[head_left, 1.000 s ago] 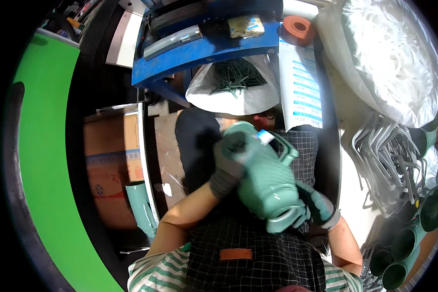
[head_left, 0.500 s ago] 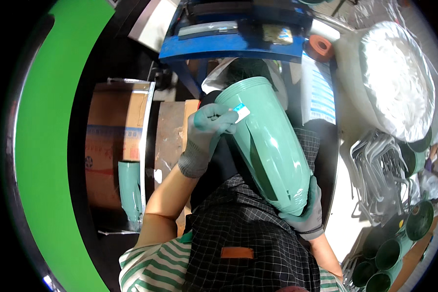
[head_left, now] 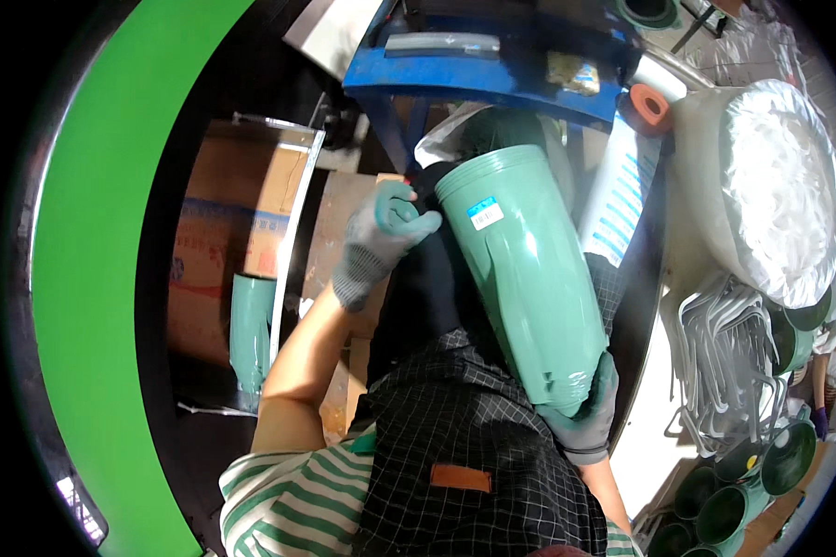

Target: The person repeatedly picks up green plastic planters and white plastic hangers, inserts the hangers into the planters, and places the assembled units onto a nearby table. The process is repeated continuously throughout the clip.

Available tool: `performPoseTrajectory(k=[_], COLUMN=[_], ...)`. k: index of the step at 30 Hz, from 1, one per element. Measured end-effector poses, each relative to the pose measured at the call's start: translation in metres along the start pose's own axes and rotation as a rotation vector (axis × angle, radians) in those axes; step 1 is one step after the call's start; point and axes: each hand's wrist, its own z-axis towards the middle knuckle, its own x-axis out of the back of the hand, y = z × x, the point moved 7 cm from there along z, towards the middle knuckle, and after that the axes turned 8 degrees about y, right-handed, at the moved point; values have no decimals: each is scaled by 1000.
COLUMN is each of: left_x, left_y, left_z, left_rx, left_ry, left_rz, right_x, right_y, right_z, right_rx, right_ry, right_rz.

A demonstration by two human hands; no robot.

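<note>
The green canister (head_left: 528,278) has swung out lengthwise, right hand (head_left: 587,420) cupping its base, left hand (head_left: 379,237) gripping its rim.

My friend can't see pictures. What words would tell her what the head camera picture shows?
A person in grey-green gloves holds a long green plastic canister over a checked apron: the right hand cups its lower end, the left hand is by its top rim. More green canisters stand at lower right, one by cardboard boxes on the left.
</note>
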Motion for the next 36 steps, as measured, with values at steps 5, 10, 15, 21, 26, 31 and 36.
performPoseTrajectory(k=[5,10,15,21,26,31,36], left_x=[-38,-51,-86,-128,-48,32,37], left_y=[14,140,293,285,267,161,158], left_z=[14,87,159,180,11,-56,-74], left_rx=[57,-422,-814,-677,-1127,-835,-925], left_ry=[-107,-66,72,155,414,199,186], left_rz=[-568,-343,181,419,348,73,139], right_x=[-1,49,111,147,182,179,128], right_y=[20,20,41,36,45,-24,-21], right_z=[3,14,10,0,19,122,254], right_rx=[-469,-450,-428,-422,-293,-305,-221], right_ry=[-264,-11,360,515,613,370,288], right_rz=[836,915,893,938,865,1033,1079])
